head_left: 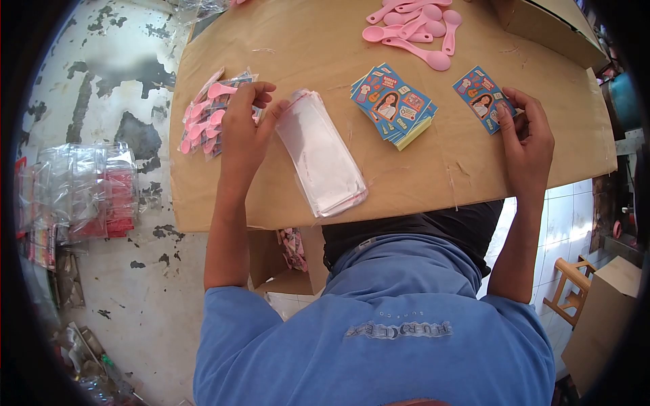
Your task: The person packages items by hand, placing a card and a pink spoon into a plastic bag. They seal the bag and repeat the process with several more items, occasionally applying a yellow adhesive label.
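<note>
My left hand (244, 125) lies over a pile of small clear bags packed with pink spoons (203, 118) at the left of the cardboard top (420, 183). Its curled fingers hold the topmost packed bag, and its thumb touches the upper corner of a stack of empty clear plastic bags (318, 155). My right hand (528, 139) grips the lower right edge of a single blue sticker card (482, 98). A stack of the same blue cards (393, 105) sits between my hands. Loose pink plastic spoons (416, 30) lie at the far edge.
A cardboard box (548, 27) stands at the far right corner. Bundles of clear and red packets (88, 193) lie on the worn floor to the left. A wooden stool (572, 287) and another box (602, 318) stand at lower right on white tiles.
</note>
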{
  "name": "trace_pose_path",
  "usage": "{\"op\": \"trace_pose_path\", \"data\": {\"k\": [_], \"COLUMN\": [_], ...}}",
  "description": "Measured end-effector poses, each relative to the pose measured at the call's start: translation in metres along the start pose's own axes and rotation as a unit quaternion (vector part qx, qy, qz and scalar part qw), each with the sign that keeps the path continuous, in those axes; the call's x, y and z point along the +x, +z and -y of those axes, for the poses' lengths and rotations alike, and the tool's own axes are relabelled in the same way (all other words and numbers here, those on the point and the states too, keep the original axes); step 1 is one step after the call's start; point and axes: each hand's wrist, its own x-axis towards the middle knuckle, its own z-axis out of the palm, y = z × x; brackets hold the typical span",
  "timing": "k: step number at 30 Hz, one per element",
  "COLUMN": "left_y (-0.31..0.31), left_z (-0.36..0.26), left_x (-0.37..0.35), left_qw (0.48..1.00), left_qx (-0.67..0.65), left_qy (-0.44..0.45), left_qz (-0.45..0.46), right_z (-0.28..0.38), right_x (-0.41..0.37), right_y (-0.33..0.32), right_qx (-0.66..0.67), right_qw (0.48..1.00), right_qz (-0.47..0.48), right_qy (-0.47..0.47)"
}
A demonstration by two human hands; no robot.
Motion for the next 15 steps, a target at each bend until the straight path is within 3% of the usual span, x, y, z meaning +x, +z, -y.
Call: {"op": "trace_pose_path", "data": {"k": [2, 5, 8, 15], "left_y": [-0.004, -0.014, -0.013, -0.017], "left_z": [0.004, 0.008, 0.010, 0.017], "left_x": [-0.001, 0.000, -0.001, -0.002], "left_qw": [0.999, 0.990, 0.991, 0.996], "left_qx": [0.034, 0.007, -0.028, -0.051], "left_qy": [0.012, -0.085, -0.109, -0.073], "left_qz": [0.020, 0.109, 0.078, 0.008], "right_z": [0.000, 0.000, 0.001, 0.000], "right_x": [0.000, 0.000, 0.000, 0.000], "right_y": [0.000, 0.000, 0.001, 0.000], "right_qx": [0.000, 0.000, 0.003, -0.003], "right_qw": [1.000, 1.000, 1.000, 1.000], "right_qz": [0.000, 0.002, 0.001, 0.001], "right_qy": [0.000, 0.001, 0.004, 0.001]}}
